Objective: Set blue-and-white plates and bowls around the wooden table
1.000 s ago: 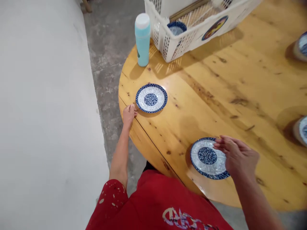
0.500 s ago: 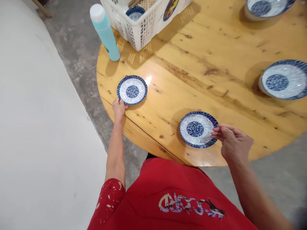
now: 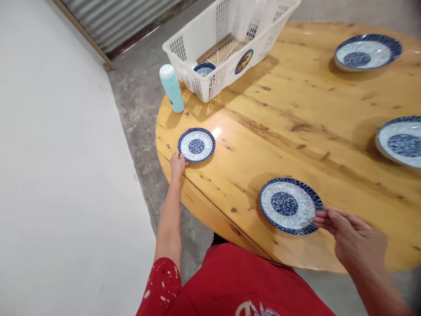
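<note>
Toward eleven o'clock from the red shirt (image 3: 243, 281), holds left arm (image 3: 169, 228) stretched long and nearly straight, outside the curved edge of the surface (image 3: 230, 184). Has left hand (image 3: 178, 164) bent loosely at the eight o'clock rim of left plate (image 3: 196, 146), with back of hand up and thumb by the rim. Seems to touch; cannot tell whether gripping or just resting there. Has left plate lying on the surface, close to its edge.

Toward two o'clock, slants right forearm (image 3: 383, 281) in from lower right, aimed between ten and eleven. Keeps right hand (image 3: 353, 239) back up, with fingers (image 3: 324, 220) nearly straight, close together, pointing to ten o'clock. Overlaps right plate (image 3: 284, 204) at its rim between three and four o'clock; cannot see what is underneath, so cannot tell how far open or whether gripping.

At eleven, past left plate: see light-blue bottle (image 3: 173, 90), upright. At twelve: white basket (image 3: 226, 83) with blue-rimmed dish (image 3: 204, 69) inside. At one and two: upper bowl (image 3: 366, 53) and lower bowl (image 3: 403, 142), well apart from both hands.
</note>
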### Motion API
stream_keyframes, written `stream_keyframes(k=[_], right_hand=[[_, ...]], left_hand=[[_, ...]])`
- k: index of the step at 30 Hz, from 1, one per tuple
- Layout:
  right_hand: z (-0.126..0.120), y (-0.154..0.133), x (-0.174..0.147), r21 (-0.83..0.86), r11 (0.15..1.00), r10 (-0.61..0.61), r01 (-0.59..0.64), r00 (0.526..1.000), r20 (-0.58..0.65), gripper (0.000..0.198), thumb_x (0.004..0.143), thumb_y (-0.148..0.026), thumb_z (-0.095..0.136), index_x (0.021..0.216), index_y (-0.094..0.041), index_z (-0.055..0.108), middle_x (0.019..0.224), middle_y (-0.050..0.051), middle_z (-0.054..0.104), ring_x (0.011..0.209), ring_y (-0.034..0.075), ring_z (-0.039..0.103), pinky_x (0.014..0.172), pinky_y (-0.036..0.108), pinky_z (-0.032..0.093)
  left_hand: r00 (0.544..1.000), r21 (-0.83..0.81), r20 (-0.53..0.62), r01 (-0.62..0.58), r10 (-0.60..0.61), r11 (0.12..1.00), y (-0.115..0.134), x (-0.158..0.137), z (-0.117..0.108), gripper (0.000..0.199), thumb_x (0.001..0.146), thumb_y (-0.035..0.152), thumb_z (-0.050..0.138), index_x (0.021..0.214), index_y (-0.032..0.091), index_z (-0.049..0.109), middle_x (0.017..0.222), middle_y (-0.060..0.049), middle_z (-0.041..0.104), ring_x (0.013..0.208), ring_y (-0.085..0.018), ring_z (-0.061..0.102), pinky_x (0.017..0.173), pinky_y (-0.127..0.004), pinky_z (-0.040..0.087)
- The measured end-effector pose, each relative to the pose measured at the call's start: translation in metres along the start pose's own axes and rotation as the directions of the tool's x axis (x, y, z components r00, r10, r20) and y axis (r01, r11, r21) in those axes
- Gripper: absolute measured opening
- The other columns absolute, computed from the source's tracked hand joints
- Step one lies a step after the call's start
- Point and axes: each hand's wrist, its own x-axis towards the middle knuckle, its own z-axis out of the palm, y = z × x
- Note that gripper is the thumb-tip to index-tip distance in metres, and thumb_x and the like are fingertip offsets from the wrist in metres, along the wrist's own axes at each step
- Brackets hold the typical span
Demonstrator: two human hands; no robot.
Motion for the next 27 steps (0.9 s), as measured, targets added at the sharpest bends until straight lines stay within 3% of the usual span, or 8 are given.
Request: stream_keyframes(k=[8,12,18,22,24,27], right_hand=[[0.005,0.006,-0.003,-0.018,1.0,0.017,-0.016,0.999,0.041,0.026,0.054,-0.04,0.082,0.074,-0.024,0.078,0.073,0.009,0.071,0.058,0.019,0.066,0.051,0.025,0.059],[0.003,0.008,-0.009,-0.003,1.0,0.02,-0.02,0.999,0.051,0.026,0.054,-0.04,0.083,0.074,-0.025,0.078,0.073,0.009,0.071,0.058,0.017,0.066,0.054,0.022,0.059],[-0.009,0.016,-0.03,-0.045,0.997,0.064,-0.062,0.998,0.029,0.027,0.051,-0.045,0.085,0.071,-0.029,0.079,0.073,0.009,0.072,0.059,0.021,0.066,0.054,0.027,0.061],[-0.012,0.028,-0.041,-0.012,0.991,0.132,-0.132,0.989,0.073,0.04,0.049,-0.05,0.089,0.077,-0.023,0.079,0.074,0.009,0.072,0.059,0.018,0.066,0.055,0.022,0.061],[-0.014,0.034,-0.043,0.002,0.988,0.152,-0.153,0.983,0.103,0.05,0.047,-0.054,0.091,0.081,-0.019,0.078,0.074,0.009,0.072,0.06,0.016,0.067,0.056,0.02,0.061],[-0.022,0.041,-0.043,-0.007,0.988,0.151,-0.152,0.978,0.142,0.062,0.048,-0.06,0.092,0.088,-0.015,0.077,0.076,0.008,0.072,0.061,0.016,0.067,0.057,0.022,0.062]], left_hand=[[0.999,0.035,0.044,-0.019,0.017,0.999,0.002,0.005,-0.004,0.021,0.089,0.02,0.05,0.068,0.022,0.05,0.064,-0.001,0.065,0.059,-0.02,0.071,0.055,-0.024,0.049],[1.0,-0.034,0.03,0.01,-0.009,0.999,0.0,0.002,-0.006,0.023,0.093,0.029,0.052,0.072,0.021,0.055,0.063,-0.002,0.065,0.058,-0.019,0.069,0.056,-0.025,0.053],[0.982,-0.18,-0.184,-0.003,-0.031,0.984,-0.025,-0.025,-0.029,0.025,0.094,0.038,0.044,0.082,0.021,0.058,0.074,-0.002,0.068,0.058,-0.014,0.067,0.058,-0.024,0.056],[0.92,-0.157,-0.388,-0.003,-0.059,0.988,-0.064,-0.066,-0.06,0.026,0.092,0.039,0.039,0.095,0.023,0.06,0.079,0.0,0.069,0.06,-0.013,0.066,0.059,-0.023,0.056],[0.872,-0.187,-0.458,0.098,-0.175,0.977,-0.089,-0.097,-0.074,0.03,0.092,0.039,0.037,0.102,0.022,0.06,0.081,-0.001,0.069,0.062,-0.014,0.067,0.061,-0.025,0.057],[0.761,-0.213,-0.511,0.339,-0.4,0.916,-0.126,-0.158,-0.083,0.029,0.093,0.036,0.035,0.099,0.019,0.058,0.084,-0.003,0.07,0.067,-0.014,0.068,0.065,-0.026,0.059]])
